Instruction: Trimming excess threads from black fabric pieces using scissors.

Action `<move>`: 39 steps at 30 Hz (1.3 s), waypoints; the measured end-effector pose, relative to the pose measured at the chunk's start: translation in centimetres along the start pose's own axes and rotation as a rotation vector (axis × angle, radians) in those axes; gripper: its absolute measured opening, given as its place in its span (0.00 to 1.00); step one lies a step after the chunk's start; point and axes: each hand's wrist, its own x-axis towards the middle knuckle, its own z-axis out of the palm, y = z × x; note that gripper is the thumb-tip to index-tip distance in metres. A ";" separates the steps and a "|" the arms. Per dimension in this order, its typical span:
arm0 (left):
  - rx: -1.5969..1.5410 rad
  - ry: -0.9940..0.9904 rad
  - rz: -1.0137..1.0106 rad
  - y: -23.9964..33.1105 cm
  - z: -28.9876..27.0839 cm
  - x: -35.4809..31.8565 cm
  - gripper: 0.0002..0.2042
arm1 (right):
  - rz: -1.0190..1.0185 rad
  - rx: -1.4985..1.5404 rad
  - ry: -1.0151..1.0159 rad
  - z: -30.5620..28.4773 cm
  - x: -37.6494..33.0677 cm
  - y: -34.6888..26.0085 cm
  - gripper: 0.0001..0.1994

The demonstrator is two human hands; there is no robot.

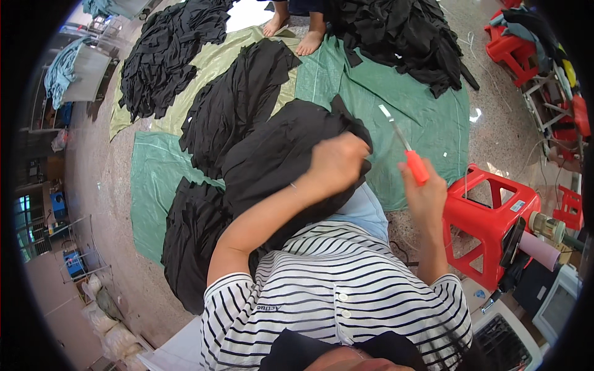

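Note:
My right hand (426, 185) is closed round the red handle of a tool (416, 164). The tool's slim metal shaft points up and away, ending in a flat, pale tip above the green sheet. Across my lap lies a heap of black cloth (278, 142). My left hand (339, 159), slightly blurred, is curled into a fist at the right side of that heap, with a fold of cloth at its fingers. The fingertips themselves are hidden. A gap separates the tool's tip from the cloth.
More black cloth piles (167, 55) lie on green (408, 123) and yellowish (204, 68) floor sheets. Another person's bare feet (309, 42) stand at the far edge. A red plastic stool (486, 191) is close on my right, beside a pink roll (538, 250). Further red stools (510, 52) stand far right.

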 end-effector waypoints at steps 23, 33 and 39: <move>0.012 -0.069 0.000 -3.7 -1.8 -0.8 0.05 | -0.182 -0.100 -0.346 -1.9 -2.9 0.5 0.17; 0.208 0.042 0.033 -3.5 -0.6 -1.3 0.05 | -0.172 -0.092 -0.295 -0.4 -2.5 1.6 0.17; 0.192 -0.021 -0.090 -2.3 -3.1 3.5 0.11 | -0.047 -0.091 -0.202 -0.1 -0.4 1.3 0.17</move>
